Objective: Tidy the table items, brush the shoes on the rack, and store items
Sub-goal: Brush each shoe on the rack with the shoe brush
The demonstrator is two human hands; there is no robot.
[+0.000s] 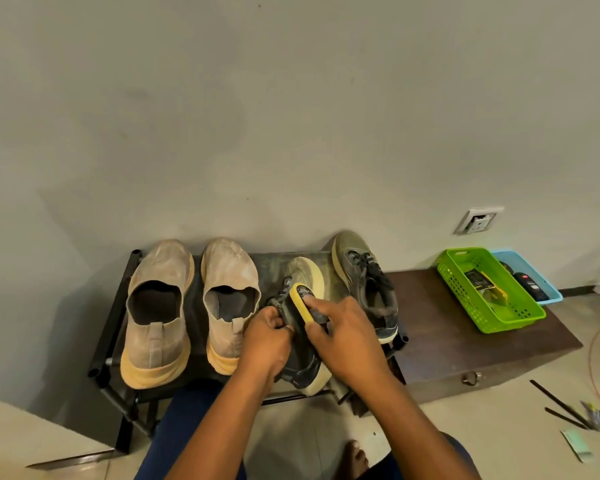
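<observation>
A black shoe rack (111,306) stands against the wall with two beige slip-on shoes (158,306) (227,296) on its left half. A dark grey laced sneaker (368,282) lies at its right end. A second grey sneaker (305,362) is tipped on its side, pale sole to the right. My left hand (267,337) grips this sneaker at its collar. My right hand (343,334) holds a yellow-backed shoe brush (300,301) against the sneaker's upper, index finger stretched along the brush's back.
A low dark brown table (465,344) adjoins the rack on the right. It carries a green basket (520,317) and a blue basket (548,289), each with small items. Thin black rods (555,403) and scraps lie on the floor at right. My knees and foot are below.
</observation>
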